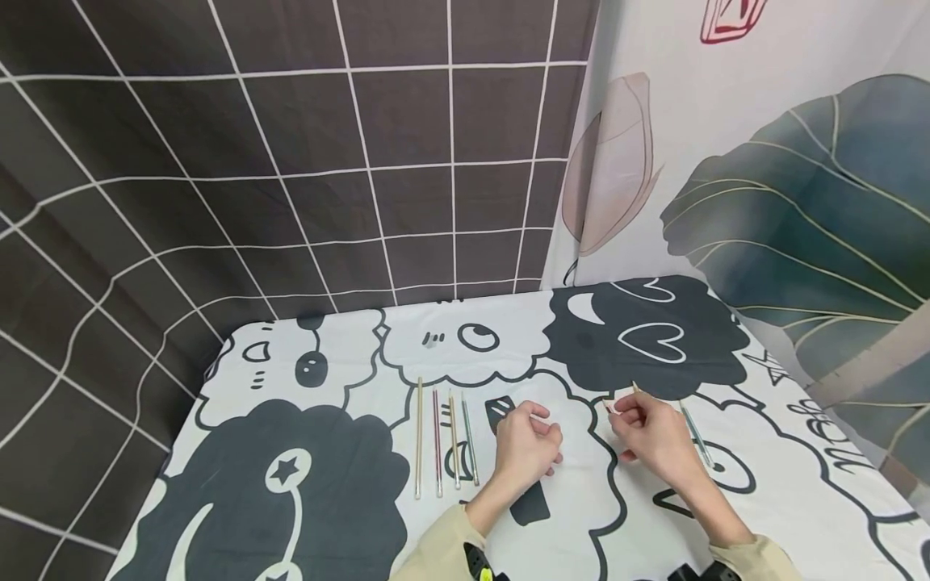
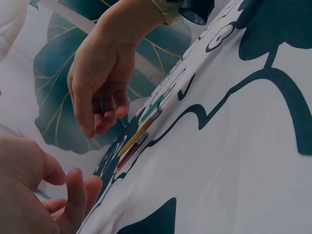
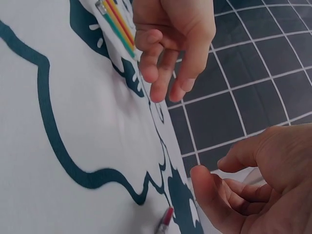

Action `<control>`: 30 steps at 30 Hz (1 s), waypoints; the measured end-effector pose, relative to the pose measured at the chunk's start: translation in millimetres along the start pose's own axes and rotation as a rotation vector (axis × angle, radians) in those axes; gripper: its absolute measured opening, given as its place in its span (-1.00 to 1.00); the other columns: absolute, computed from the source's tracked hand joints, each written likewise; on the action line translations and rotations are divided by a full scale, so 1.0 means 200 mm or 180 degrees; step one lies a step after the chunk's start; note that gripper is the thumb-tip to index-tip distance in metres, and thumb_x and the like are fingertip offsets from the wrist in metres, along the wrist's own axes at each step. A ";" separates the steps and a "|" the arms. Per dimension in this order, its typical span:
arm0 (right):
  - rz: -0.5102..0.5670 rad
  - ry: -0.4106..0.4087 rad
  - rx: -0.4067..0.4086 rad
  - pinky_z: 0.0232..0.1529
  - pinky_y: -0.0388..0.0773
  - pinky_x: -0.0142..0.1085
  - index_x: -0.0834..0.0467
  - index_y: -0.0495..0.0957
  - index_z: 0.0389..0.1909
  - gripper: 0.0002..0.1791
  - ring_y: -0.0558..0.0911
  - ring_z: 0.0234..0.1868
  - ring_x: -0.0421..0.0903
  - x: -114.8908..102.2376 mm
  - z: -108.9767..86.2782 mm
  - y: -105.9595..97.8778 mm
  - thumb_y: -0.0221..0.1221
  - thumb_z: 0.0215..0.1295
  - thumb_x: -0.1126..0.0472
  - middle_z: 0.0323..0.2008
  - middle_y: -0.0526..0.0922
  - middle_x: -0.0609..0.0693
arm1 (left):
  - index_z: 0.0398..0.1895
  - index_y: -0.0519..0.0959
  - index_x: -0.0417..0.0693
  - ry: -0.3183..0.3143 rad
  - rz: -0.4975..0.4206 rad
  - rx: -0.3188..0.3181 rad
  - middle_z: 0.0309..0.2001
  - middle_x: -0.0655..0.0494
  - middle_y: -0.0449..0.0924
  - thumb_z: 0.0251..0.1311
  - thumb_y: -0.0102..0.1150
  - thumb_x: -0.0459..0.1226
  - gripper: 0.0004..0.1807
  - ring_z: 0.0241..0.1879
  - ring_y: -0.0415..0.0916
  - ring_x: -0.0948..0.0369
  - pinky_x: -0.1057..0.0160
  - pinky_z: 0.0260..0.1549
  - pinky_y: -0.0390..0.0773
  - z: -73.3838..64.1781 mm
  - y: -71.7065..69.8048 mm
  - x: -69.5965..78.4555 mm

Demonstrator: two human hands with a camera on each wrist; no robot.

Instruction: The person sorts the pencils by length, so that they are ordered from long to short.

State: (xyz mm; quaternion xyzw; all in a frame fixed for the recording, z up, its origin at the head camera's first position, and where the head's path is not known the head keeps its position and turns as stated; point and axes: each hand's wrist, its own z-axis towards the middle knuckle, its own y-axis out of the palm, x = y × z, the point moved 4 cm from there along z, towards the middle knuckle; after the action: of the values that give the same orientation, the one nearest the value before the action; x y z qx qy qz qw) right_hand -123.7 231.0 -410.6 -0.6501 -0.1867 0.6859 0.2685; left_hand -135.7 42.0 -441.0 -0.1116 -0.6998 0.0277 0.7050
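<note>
My left hand hovers over the cloth in the middle, its fingers loosely bent with nothing in them. Left of it, several slim pencils lie roughly side by side: a gold one, a red one, a yellow one and a teal one. My right hand is above a second group and partly covers it in the head view. The left wrist view shows that group's red pencil, yellow pencil and teal pencil lying beneath the right hand, whose fingers are relaxed.
A white cloth with dark cartoon shapes covers the table. Behind it hangs a dark curtain with a white grid. At the right is a pale curtain with large leaves.
</note>
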 end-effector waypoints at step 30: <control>-0.0384 -0.0004 0.0151 -0.64 0.56 -0.32 0.47 0.50 -0.15 -0.78 0.62 -0.63 -0.04 0.11 -0.02 -0.20 0.17 0.20 0.43 -0.50 0.54 0.05 | -0.22 0.60 -0.23 -0.0077 0.0114 0.0040 -0.58 0.25 0.53 -0.04 0.30 -0.52 -0.74 -0.78 0.45 0.40 0.36 -0.83 0.44 0.01 0.20 0.02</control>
State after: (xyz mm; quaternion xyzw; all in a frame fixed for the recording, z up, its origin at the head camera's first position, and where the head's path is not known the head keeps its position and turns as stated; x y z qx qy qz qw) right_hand -114.6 275.4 -404.2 -0.6307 -0.2095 0.6731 0.3246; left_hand -132.9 82.8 -444.6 -0.1193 -0.7060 0.0461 0.6966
